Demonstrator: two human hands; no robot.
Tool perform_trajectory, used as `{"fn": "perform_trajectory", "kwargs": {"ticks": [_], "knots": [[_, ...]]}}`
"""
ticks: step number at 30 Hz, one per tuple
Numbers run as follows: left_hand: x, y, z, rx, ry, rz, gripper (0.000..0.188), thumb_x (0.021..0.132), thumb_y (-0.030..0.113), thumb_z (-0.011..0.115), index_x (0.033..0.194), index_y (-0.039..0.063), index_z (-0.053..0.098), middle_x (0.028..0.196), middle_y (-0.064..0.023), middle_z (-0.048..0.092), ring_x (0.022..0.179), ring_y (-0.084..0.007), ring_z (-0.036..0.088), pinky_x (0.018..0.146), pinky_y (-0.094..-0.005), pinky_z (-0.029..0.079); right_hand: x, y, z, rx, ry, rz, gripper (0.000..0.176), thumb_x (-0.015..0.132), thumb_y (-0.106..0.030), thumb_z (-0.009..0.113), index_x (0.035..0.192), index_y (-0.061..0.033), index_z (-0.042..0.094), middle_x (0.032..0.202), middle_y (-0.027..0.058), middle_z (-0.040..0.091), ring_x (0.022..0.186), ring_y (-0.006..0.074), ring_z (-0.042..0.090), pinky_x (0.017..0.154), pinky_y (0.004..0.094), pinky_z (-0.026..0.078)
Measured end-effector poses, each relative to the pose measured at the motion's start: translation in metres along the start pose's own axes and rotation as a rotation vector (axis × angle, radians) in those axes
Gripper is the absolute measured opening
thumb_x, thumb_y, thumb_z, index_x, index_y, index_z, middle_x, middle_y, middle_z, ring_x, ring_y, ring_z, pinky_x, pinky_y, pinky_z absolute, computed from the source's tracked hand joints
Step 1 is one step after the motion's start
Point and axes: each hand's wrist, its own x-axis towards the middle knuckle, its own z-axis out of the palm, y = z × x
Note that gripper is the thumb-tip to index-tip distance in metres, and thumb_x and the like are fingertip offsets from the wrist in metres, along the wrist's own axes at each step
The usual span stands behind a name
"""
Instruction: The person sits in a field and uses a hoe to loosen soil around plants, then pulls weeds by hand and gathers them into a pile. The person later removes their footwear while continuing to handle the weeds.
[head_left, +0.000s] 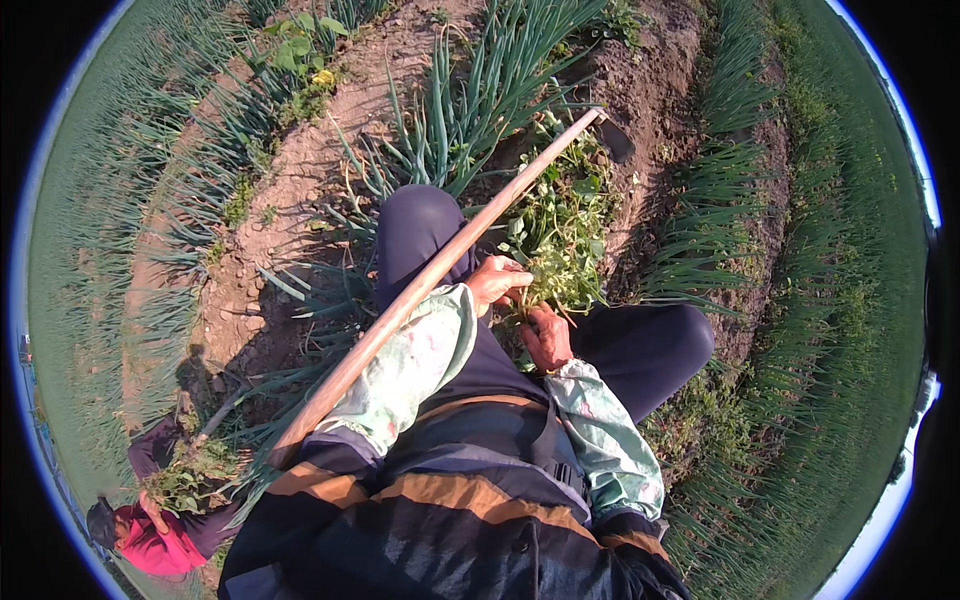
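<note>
My left hand (498, 283) pinches the stems of a bunch of pulled leafy weeds (559, 274) between thumb and fingers. Close beside it, lower and to the right, my right hand (548, 339) has its fingers curled around the stem ends of the same bunch; part of its grip is hidden. A hoe leans across my left forearm, its long wooden handle (442, 262) running diagonally up to the right. Its dark metal blade (616, 138) lies just past the far end of the leafy heap. Neither hand touches the hoe.
Green onion plants (465, 112) grow in front of my bent left knee (421, 225). More onion rows (705, 217) line the right, beside a bare soil furrow (281, 191) on the left. At lower left, another person (161, 536) crouches holding leafy weeds (191, 472).
</note>
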Motion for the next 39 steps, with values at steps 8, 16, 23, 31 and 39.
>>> {"fn": "perform_trajectory", "kwargs": {"ticks": [8, 16, 23, 31, 39], "knots": [[0.016, -0.013, 0.006, 0.138, -0.059, 0.267, 0.033, 0.083, 0.018, 0.076, 0.109, 0.003, 0.061, 0.091, -0.0058, 0.065, 0.082, -0.0127, 0.061, 0.070, -0.0341, 0.049, 0.003, 0.004, 0.014, 0.517, -0.063, 0.089, 0.022, 0.090, -0.011, 0.063, 0.107, 0.0039, 0.065, 0.084, 0.0037, 0.069, 0.073, 0.0130, 0.061, 0.065, 0.0302, 0.049], [0.026, -0.013, 0.010, 0.001, 0.150, 0.316, 0.028, 0.084, 0.013, 0.073, 0.107, 0.003, 0.059, 0.088, -0.0058, 0.063, 0.074, -0.0132, 0.060, 0.065, -0.0327, 0.049, 0.005, 0.037, 0.019, 0.629, -0.140, 0.273, 0.025, 0.100, -0.020, 0.060, 0.107, 0.0024, 0.068, 0.084, 0.0002, 0.066, 0.072, 0.0097, 0.055, 0.064, 0.0274, 0.046], [0.030, -0.018, 0.006, -0.062, 0.303, 0.371, 0.024, 0.085, 0.009, 0.070, 0.105, 0.002, 0.057, 0.085, -0.0057, 0.061, 0.068, -0.0136, 0.060, 0.061, -0.0314, 0.049, 0.014, 0.024, 0.021, 0.754, 0.002, 0.386, 0.028, 0.101, -0.026, 0.058, 0.097, 0.0007, 0.065, 0.080, 0.0052, 0.067, 0.070, 0.0141, 0.061, 0.058, 0.0270, 0.051], [0.036, -0.016, 0.014, -0.047, 0.379, 0.435, 0.020, 0.086, 0.005, 0.067, 0.102, 0.002, 0.055, 0.083, -0.0056, 0.058, 0.061, -0.0141, 0.059, 0.055, -0.0299, 0.049, 0.017, 0.079, 0.002, 1.002, 0.394, 0.817, 0.028, 0.101, -0.032, 0.059, 0.105, -0.0052, 0.058, 0.088, 0.0046, 0.058, 0.083, 0.0255, 0.062, 0.074, 0.0452, 0.054], [0.048, -0.036, -0.010, -0.011, 0.510, 0.617, 0.016, 0.087, 0.000, 0.064, 0.100, 0.001, 0.053, 0.080, -0.0056, 0.056, 0.054, -0.0145, 0.059, 0.050, -0.0285, 0.049, 0.016, 0.092, -0.055, 1.538, 0.452, 0.492, 0.019, 0.101, -0.027, 0.060, 0.109, -0.0110, 0.065, 0.086, -0.0025, 0.063, 0.073, 0.0122, 0.056, 0.065, 0.0313, 0.046]]}}
